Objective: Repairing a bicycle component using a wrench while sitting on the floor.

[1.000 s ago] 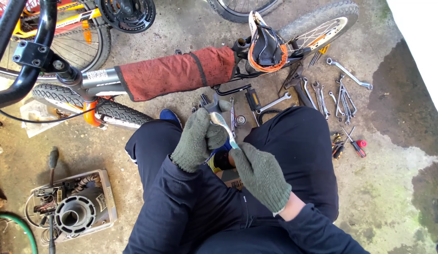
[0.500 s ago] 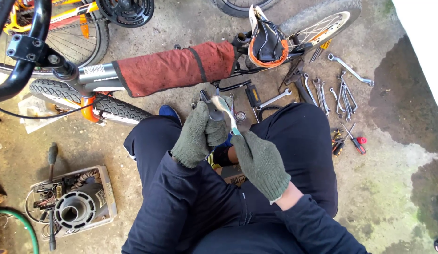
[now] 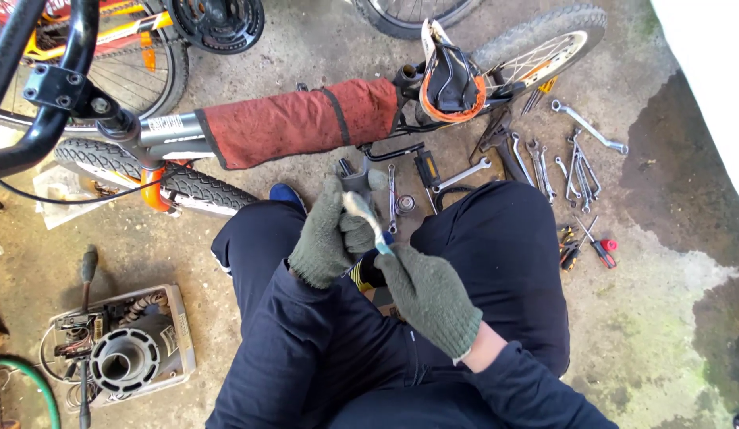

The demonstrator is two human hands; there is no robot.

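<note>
A: Start at your fingers. What are they doing?

B: Your right hand (image 3: 429,298), in a green knit glove, has its fingers pinched around the handle of a small pale brush with a blue grip (image 3: 368,224). The bristle end points up and away from you, touching the small grey metal part (image 3: 356,176) in your other hand. Your left hand (image 3: 328,234), gloved the same way, has its fingers curled tight around that part, holding it over your knees.

A: Where does that sit in the scene?

B: Just near of the bicycle lying across the far side, below its frame wrapped in a red cloth pad (image 3: 302,119). The black saddle with the orange rim (image 3: 451,79) is further right.

A: How far along do you judge it?

B: Midway, I would say. The part is off the bike and in your hands with the brush on it, so the cleaning looks under way, not finished. I cannot tell how clean it is; it is too small to read.

A: And around you?

B: Silver spanners (image 3: 580,167) lie spread on the concrete floor (image 3: 671,334) to the right, with a red-handled screwdriver (image 3: 598,248) nearer you. To the near left, a grey tray of oily hub parts (image 3: 119,353) remains unattended.
</note>
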